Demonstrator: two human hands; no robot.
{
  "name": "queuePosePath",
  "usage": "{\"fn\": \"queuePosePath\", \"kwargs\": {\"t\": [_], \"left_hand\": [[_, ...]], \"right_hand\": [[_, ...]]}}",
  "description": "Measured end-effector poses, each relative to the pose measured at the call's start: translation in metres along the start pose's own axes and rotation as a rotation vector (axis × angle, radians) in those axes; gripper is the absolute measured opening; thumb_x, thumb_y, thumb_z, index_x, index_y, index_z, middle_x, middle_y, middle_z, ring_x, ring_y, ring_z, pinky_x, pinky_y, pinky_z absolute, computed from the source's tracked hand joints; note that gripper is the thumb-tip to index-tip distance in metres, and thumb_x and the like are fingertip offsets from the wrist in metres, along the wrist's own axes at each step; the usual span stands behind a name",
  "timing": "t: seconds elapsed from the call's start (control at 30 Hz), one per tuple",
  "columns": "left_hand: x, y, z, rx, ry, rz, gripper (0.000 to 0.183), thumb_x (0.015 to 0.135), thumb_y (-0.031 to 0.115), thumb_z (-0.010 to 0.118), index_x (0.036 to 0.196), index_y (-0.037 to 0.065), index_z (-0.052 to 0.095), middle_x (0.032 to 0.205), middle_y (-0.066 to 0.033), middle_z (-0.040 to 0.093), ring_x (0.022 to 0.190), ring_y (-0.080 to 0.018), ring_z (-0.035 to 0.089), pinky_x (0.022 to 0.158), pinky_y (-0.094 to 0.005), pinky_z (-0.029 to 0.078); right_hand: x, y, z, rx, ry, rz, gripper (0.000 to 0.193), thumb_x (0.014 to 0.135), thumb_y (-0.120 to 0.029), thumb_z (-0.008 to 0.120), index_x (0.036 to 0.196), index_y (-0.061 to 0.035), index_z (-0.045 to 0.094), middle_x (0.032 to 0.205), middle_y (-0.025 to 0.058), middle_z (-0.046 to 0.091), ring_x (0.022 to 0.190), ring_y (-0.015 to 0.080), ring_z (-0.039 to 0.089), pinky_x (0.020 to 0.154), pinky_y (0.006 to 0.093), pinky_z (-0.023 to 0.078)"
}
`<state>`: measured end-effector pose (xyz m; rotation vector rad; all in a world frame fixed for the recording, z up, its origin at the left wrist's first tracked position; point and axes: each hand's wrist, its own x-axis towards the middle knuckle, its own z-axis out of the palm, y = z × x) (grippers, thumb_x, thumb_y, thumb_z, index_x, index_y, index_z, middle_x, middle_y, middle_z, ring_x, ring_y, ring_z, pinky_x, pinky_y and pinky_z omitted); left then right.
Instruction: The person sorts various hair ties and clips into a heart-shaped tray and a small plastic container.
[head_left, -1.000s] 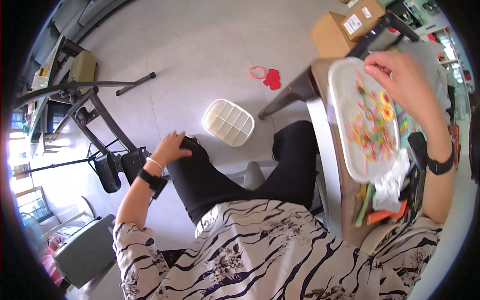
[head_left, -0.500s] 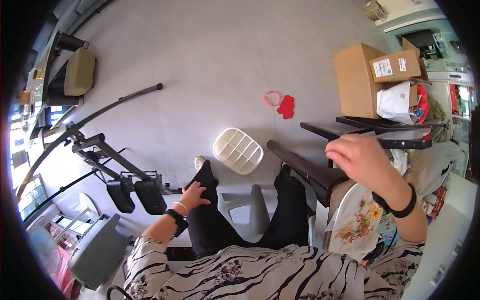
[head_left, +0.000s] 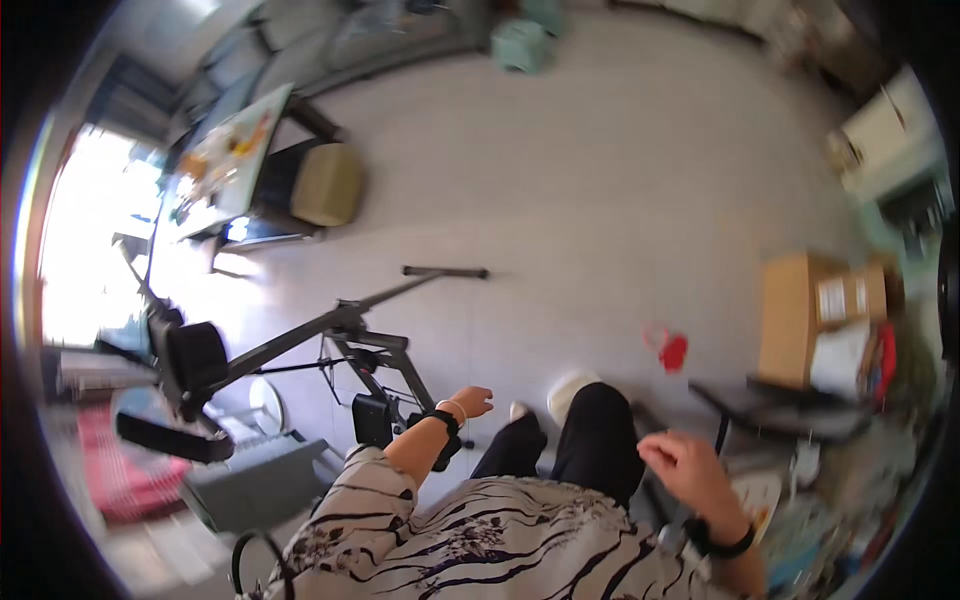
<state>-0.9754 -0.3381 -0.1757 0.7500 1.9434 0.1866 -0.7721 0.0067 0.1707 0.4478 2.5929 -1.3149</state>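
My left hand (head_left: 469, 402) hangs in the air above my left leg, its fingers loosely stretched and holding nothing. A pale bracelet (head_left: 453, 405) and a black wristband (head_left: 444, 421) circle that wrist. Beside it stands a dark metal frame (head_left: 347, 318) with black pads (head_left: 374, 418). My right hand (head_left: 690, 470) is raised beside my right knee (head_left: 600, 425), empty, its fingers slightly bent and apart. A black band (head_left: 722, 541) is on the right wrist. Past my legs a white plastic piece (head_left: 569, 392) shows partly, the rest hidden by my knee. The picture is blurred by motion.
A red flat piece (head_left: 674, 353) lies on the floor ahead. Cardboard boxes (head_left: 786, 318) and a dark chair-like frame (head_left: 800, 410) stand at the right. A grey box-shaped container (head_left: 245, 485) is at lower left; an olive stool (head_left: 329, 185) stands by a table (head_left: 258, 150) further off.
The view has swung, bringing the far room and window in. My body is more upright and my knees are closer together. My left hand has lifted off my leg; my right hand has lowered toward my knee.
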Motion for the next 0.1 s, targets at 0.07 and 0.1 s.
{"fn": "queuePosePath", "kwargs": {"t": [0.07, 0.1], "left_hand": [[0.018, 0.002, -0.055, -0.021, 0.106, -0.053, 0.045, 0.084, 0.036, 0.062, 0.118, 0.007, 0.062, 0.117, -0.0172, 0.064, 0.113, -0.0361, 0.057, 0.096, -0.0447, 0.046], [0.026, 0.004, -0.081, -0.033, 0.147, -0.073, 0.045, 0.083, 0.037, 0.063, 0.118, 0.007, 0.062, 0.118, -0.0166, 0.064, 0.114, -0.0351, 0.057, 0.096, -0.0446, 0.046]], "right_hand": [[0.029, 0.011, -0.001, 0.036, 0.002, 0.010, 0.016, 0.083, -0.017, 0.070, 0.093, -0.0040, 0.068, 0.084, 0.0131, 0.069, 0.073, 0.0234, 0.066, 0.069, 0.0329, 0.052], [0.043, 0.025, 0.003, 0.058, -0.005, 0.023, 0.017, 0.083, -0.016, 0.071, 0.094, -0.0026, 0.070, 0.085, 0.0136, 0.071, 0.073, 0.0182, 0.068, 0.072, 0.0294, 0.053]]}}
